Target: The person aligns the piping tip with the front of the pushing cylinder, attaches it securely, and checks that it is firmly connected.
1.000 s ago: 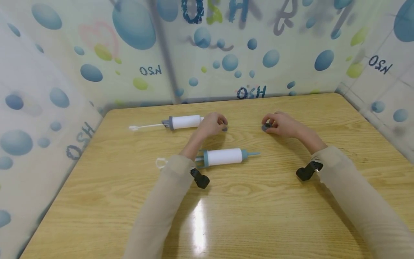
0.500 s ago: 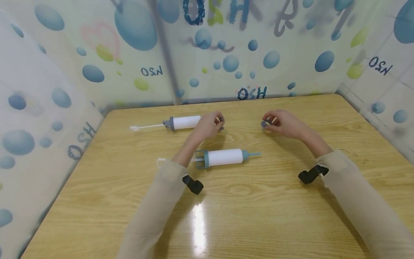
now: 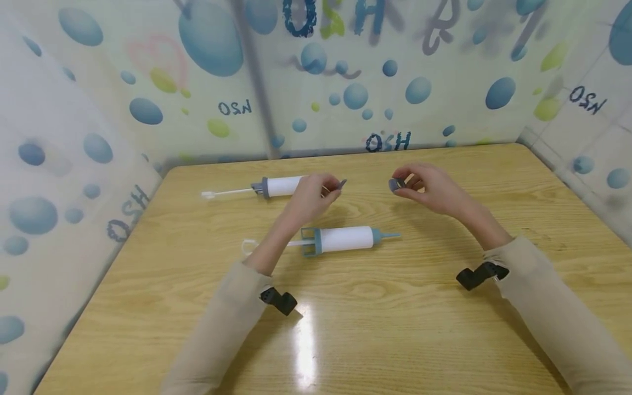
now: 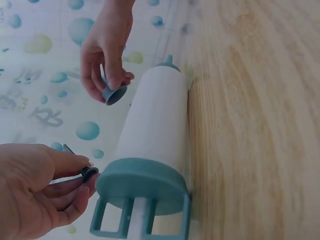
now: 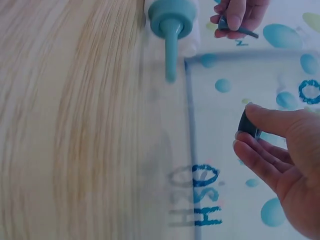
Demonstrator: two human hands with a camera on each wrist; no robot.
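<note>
My left hand [image 3: 312, 196] pinches a small grey nozzle [image 5: 242, 31] with a thin tapered tip, its far end pointing up to the right in the head view. Between thumb and fingertips, my right hand [image 3: 436, 189] holds a short grey ring-shaped cap [image 3: 396, 184], whose hollow side shows in the left wrist view. The two hands are apart, both over the back half of the table. Behind the left hand lies a large white syringe [image 3: 283, 186] with a grey collar; the hand hides its right end. Nearer the front lies a second white syringe [image 3: 347, 238] with a teal collar and teal spout.
The wooden table [image 3: 385, 329] meets a patterned curtain [image 3: 345, 82] at its back edge. The grey-collared syringe's white plunger rod [image 3: 229, 192] sticks out to the left. My left forearm crosses over the teal syringe's plunger handle [image 3: 249, 247].
Both hands have risen slightly with their pieces. The left has drawn back a little and turned its nozzle tip upward; the right has shifted left, tilting the cap. The syringes stay put.
</note>
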